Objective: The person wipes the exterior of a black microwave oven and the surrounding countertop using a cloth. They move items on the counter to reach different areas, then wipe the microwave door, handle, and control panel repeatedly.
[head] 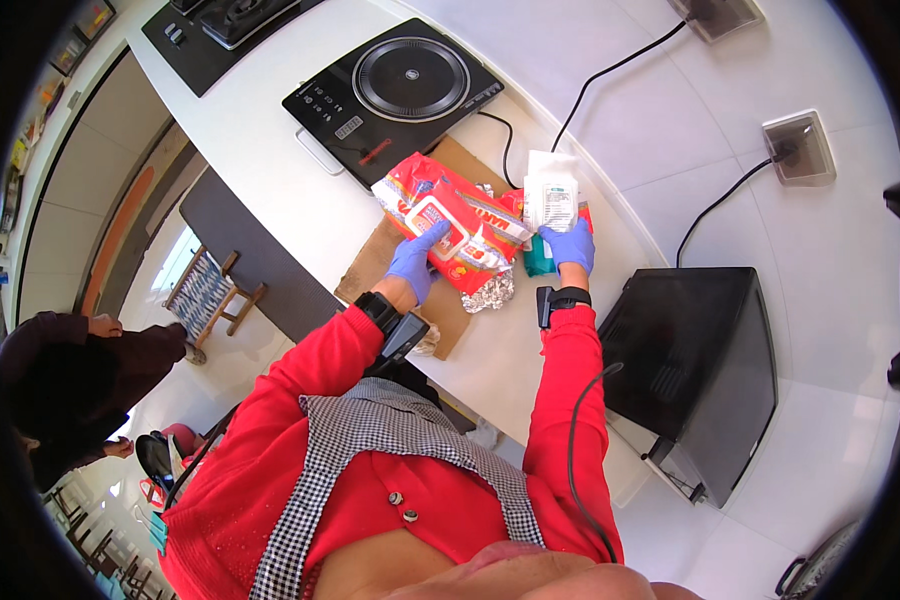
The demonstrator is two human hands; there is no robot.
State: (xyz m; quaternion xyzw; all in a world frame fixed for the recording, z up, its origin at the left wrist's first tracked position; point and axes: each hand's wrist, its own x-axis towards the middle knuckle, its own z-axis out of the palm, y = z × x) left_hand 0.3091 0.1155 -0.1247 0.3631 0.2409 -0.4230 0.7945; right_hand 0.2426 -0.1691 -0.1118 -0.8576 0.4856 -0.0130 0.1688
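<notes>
My left hand (412,264), in a blue glove, grips a red pack of wet wipes (461,196) by its near left side, thumb on the lid. In my right hand (573,247), also gloved in blue, is a white and green soft packet (551,193) that bears small print. The two packs are side by side above the counter. Crumpled silver foil (489,294) shows just below the red pack. Part of another red package shows behind and between them, mostly hidden. Under the packs lies a flat piece of brown cardboard (369,259) on the white counter (270,180).
A black electric cooktop (390,97) stands beyond the cardboard, its cord running right. On the right is a black boxy appliance (667,352). A gas hob (225,26) is at the top left. Another person (82,375) stands at the left near a wooden stool (214,292).
</notes>
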